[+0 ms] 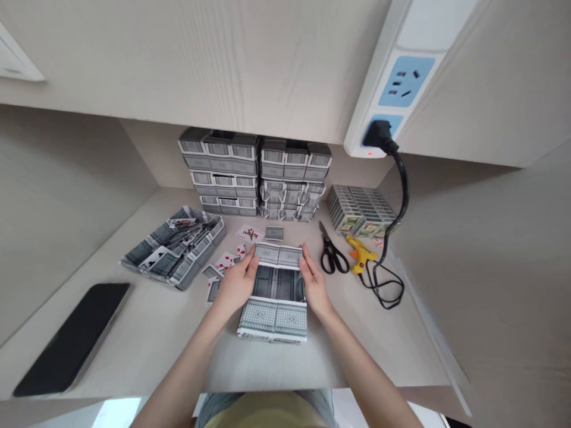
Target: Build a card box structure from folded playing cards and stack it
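A box built from folded playing cards (273,318), with grey patterned backs and an opening in its middle, lies on the desk in front of me. My left hand (238,279) grips its far left edge, fingers partly hidden behind the card wall. Around the far right edge, my right hand (316,282) is closed in the same way. Just beyond the box are a joker card (250,233) and a small stack of cards (274,233). Loose cards (225,261) lie scattered beside my left hand.
Card boxes (227,163) are stacked at the back. A card tray (178,279) with loose cards sits left, near a black phone (74,339). At right are scissors (332,255), a corded yellow glue gun (362,255), card packs (361,208) and a power strip (388,113).
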Action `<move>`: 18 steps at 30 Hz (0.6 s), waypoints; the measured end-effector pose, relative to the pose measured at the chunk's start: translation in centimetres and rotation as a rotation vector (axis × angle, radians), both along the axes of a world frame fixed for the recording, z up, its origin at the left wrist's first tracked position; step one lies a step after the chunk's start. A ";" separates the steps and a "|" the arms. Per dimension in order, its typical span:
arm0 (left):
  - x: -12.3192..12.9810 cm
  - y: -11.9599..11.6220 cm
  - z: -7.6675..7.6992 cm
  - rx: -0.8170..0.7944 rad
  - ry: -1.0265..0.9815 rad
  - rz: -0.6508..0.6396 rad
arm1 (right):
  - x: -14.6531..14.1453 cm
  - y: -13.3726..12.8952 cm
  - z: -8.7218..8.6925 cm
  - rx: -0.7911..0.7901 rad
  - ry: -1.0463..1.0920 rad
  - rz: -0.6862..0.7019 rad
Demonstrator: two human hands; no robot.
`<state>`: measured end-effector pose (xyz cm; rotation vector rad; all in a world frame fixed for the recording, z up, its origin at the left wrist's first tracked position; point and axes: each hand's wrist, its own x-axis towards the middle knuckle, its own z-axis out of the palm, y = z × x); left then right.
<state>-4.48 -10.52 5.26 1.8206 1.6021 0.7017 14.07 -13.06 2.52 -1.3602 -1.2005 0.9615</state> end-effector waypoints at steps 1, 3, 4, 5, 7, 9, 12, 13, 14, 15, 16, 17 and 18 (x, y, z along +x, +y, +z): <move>0.0 0.0 0.1 -0.006 0.023 -0.008 | 0.0 0.1 0.0 0.005 -0.001 0.006; 0.1 -0.1 0.2 -0.012 0.080 -0.023 | 0.1 0.2 -0.1 0.020 -0.016 0.016; 0.1 -0.2 0.3 -0.014 0.114 -0.024 | 0.2 0.3 -0.2 0.028 -0.036 0.015; 0.1 -0.2 0.3 -0.016 0.144 -0.026 | 0.2 0.4 -0.2 0.034 -0.063 0.014; 0.0 -0.2 0.4 -0.018 0.165 -0.045 | 0.4 0.5 -0.3 0.035 -0.120 0.022; -0.3 0.1 0.6 -0.002 0.110 -0.083 | 0.7 0.5 0.0 0.031 -0.140 0.049; -0.9 0.9 0.9 0.048 -0.032 -0.203 | 1.3 0.7 1.0 0.089 -0.165 0.122; -1.1 1.3 1.1 0.060 -0.064 -0.266 | 1.5 0.9 1.4 0.139 -0.211 0.159; -1.3 1.7 1.3 0.062 -0.087 -0.334 | 1.7 1.1 1.9 0.192 -0.262 0.193; -1.3 2.1 1.4 0.053 -0.101 -0.396 | 1.9 1.4 2.3 0.228 -0.311 0.251; -1.3 2.4 1.5 0.041 -0.110 -0.441 | 2.1 1.7 2.7 0.250 -0.360 0.311; -1.3 2.7 1.6 0.029 -0.118 -0.468 | 2.3 2.0 3.0 0.263 -0.396 0.325; -1.3 2.9 1.6 0.019 -0.126 -0.480 | 2.5 2.3 3.2 0.262 -0.428 0.342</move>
